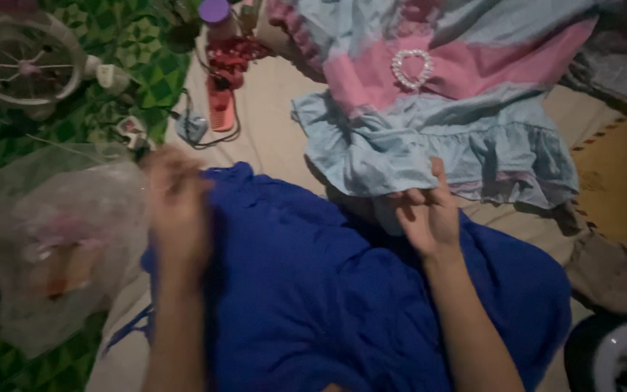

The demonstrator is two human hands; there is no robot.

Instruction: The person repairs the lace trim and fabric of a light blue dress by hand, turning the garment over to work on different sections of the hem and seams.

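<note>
Light blue dress [429, 138], hem pinched by right hand [426, 214], left hand [175, 210] blurred, grip unclear

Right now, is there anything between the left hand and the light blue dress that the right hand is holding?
Yes. The dark blue cloth lies between them, under both arms. The right hand grips the hem of the light blue dress. The left hand is blurred, away to the left near a plastic bag.
</note>
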